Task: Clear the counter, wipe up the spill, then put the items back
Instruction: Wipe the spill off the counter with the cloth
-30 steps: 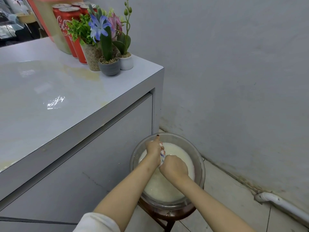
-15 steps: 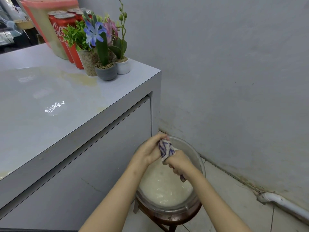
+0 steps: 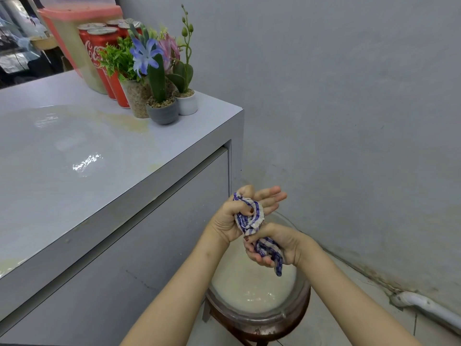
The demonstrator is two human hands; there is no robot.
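Head: L hand (image 3: 224,222) & R hand (image 3: 287,245) grip cloth (image 3: 249,219) over basin (image 3: 259,316), prob wringing; next: wipe spill (image 3: 129,121) up-left of basin.

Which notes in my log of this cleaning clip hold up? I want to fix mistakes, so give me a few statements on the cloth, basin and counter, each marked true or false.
1. Both the left hand and the right hand have a grip on the striped cloth above the basin. True.
2. The cloth is spread flat on the counter. False: it is bunched in the hands, beside the counter.
3. The basin holds cloudy, whitish water. True.
4. The counter is wiped dry. False: a yellowish spill lies on it.
5. The cola cans stand on the floor. False: they stand on the counter, behind the plant pots.
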